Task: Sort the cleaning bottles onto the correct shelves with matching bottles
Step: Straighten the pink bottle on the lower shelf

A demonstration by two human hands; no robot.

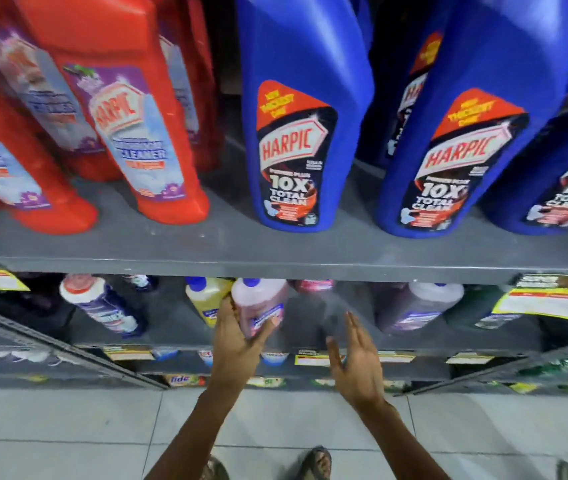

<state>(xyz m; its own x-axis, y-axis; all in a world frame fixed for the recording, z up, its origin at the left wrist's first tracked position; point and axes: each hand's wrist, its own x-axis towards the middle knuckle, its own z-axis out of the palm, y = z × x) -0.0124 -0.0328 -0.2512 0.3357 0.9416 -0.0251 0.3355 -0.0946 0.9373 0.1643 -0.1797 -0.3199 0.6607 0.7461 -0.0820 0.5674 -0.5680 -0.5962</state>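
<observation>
My left hand (241, 336) grips a pink bottle (261, 301) with a blue cap, on the second shelf just under the upper shelf's edge. A yellow bottle (204, 296) with a blue cap stands right beside it on the left. My right hand (355, 355) hovers open to the right of the pink bottle, fingers spread, holding nothing. A purple bottle (414, 306) stands further right on that shelf. On the grey upper shelf (206, 247) stand red Harpic bottles (137, 126) at left and blue Harpic bottles (299, 126) at right.
A white-and-blue bottle (102, 306) leans at the left of the second shelf. Yellow price tags (545, 301) hang from the shelf edges. Lower shelves hold packets, among them Tide (180, 379). Light floor tiles (68, 427) and my sandalled feet lie below.
</observation>
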